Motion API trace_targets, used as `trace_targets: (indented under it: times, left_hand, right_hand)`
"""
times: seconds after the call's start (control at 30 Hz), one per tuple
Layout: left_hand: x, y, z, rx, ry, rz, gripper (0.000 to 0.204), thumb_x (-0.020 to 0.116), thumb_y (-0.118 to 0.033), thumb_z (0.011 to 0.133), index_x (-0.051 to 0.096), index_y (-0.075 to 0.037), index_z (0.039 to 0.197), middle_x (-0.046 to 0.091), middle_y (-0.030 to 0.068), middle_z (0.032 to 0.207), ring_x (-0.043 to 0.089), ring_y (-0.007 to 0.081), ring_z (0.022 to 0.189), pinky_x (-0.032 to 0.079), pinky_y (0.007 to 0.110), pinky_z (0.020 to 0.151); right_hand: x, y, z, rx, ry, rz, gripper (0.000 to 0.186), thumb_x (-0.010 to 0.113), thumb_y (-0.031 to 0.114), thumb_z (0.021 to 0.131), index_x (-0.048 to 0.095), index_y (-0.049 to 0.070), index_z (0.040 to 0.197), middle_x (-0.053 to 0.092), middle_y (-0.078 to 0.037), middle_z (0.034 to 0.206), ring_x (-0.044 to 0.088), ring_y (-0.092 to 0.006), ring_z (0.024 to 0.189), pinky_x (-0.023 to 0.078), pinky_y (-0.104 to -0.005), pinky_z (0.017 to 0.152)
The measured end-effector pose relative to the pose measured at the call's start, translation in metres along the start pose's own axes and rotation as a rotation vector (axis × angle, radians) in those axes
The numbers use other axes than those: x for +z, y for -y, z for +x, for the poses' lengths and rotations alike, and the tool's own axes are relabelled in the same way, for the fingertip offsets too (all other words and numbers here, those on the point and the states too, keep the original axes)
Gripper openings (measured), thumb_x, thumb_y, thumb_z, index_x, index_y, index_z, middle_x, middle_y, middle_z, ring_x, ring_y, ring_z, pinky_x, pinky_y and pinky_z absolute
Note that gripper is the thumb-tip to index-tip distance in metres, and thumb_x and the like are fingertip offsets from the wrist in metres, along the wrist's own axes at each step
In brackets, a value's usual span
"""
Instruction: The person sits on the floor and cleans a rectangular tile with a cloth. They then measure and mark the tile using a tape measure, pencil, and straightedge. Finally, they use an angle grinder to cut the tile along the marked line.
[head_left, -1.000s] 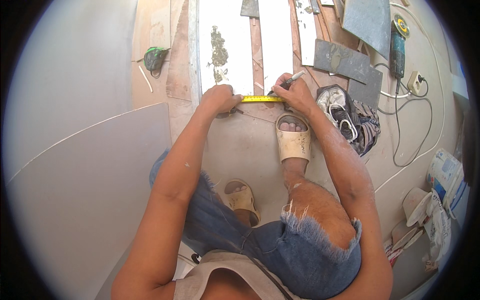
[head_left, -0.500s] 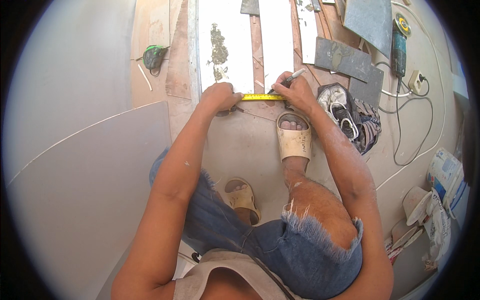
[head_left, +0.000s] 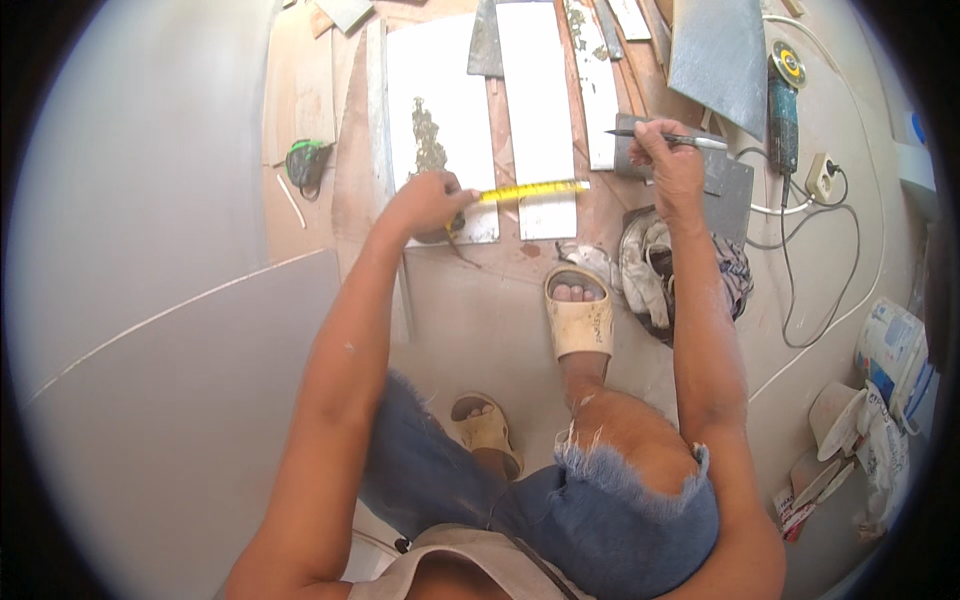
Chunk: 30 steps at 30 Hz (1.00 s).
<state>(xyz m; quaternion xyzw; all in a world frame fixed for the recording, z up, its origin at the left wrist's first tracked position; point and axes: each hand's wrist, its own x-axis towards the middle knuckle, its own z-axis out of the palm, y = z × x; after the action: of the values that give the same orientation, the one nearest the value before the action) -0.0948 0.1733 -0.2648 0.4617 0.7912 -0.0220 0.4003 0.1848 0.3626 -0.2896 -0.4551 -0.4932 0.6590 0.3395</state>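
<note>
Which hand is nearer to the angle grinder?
Right. The right hand, holding a pen, is left of the angle grinder, apart from it. The left hand, holding the yellow tape measure, is farther left, over a white board.

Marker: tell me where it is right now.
In the head view, the marker is in the right hand, upper right of centre, with the tape to its left and the grinder to its right.

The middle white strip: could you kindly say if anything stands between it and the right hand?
Nothing visibly blocks the right hand, though the narrow stained strip lies flat between and the tape blade spans the middle white strip, jutting past it.
</note>
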Motion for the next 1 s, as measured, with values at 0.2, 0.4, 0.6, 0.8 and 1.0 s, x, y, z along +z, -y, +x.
trace_targets:
  times: [0.2, 0.4, 0.6, 0.8, 1.0]
  left_hand:
    - [-0.110, -0.024, 0.091, -0.046, -0.179, 0.023, 0.056, 0.062, -0.051, 0.090, 0.072, 0.003, 0.099, 0.072, 0.0212, 0.088, 0.070, 0.0315, 0.083, 0.054, 0.041, 0.078]
    - [-0.161, -0.035, 0.154, -0.067, -0.231, 0.083, 0.050, 0.061, -0.046, 0.092, 0.069, 0.004, 0.095, 0.073, 0.0134, 0.080, 0.071, 0.0227, 0.073, 0.055, 0.035, 0.071]
    - [-0.167, -0.031, 0.170, -0.051, -0.239, 0.058, 0.047, 0.063, -0.044, 0.092, 0.068, 0.003, 0.092, 0.072, 0.0123, 0.074, 0.070, 0.0210, 0.069, 0.054, 0.033, 0.066]
    - [-0.167, -0.031, 0.174, -0.138, -0.228, 0.100, 0.042, 0.060, -0.042, 0.093, 0.072, -0.002, 0.091, 0.073, 0.0099, 0.080, 0.071, 0.0227, 0.077, 0.055, 0.037, 0.076]
    - [-0.160, -0.028, 0.175, -0.175, -0.263, 0.203, 0.043, 0.059, -0.044, 0.093, 0.072, -0.003, 0.102, 0.073, 0.0130, 0.091, 0.071, 0.0268, 0.087, 0.055, 0.040, 0.080]
  right_hand:
    - [0.000, 0.025, 0.060, -0.064, -0.025, 0.072, 0.016, 0.074, 0.016, 0.090, 0.063, 0.005, 0.095, 0.067, -0.005, 0.078, 0.062, -0.0129, 0.069, 0.051, -0.0263, 0.066]
    - [0.022, 0.024, 0.114, -0.077, -0.003, 0.036, 0.017, 0.074, 0.016, 0.090, 0.065, 0.004, 0.097, 0.068, -0.006, 0.079, 0.063, -0.0125, 0.072, 0.052, -0.0264, 0.068]
    - [0.044, 0.031, 0.152, -0.051, 0.011, 0.007, 0.018, 0.074, 0.020, 0.091, 0.063, 0.006, 0.094, 0.066, -0.005, 0.080, 0.062, -0.0129, 0.072, 0.051, -0.0273, 0.069]
    - [0.074, 0.026, 0.187, -0.121, 0.083, -0.045, 0.017, 0.074, 0.021, 0.090, 0.066, 0.006, 0.093, 0.067, -0.005, 0.080, 0.063, -0.0125, 0.073, 0.051, -0.0267, 0.068]
    - [0.127, 0.003, 0.218, -0.167, 0.300, -0.046, 0.016, 0.073, 0.019, 0.089, 0.065, 0.005, 0.091, 0.066, -0.005, 0.079, 0.061, -0.0111, 0.072, 0.049, -0.0262, 0.068]
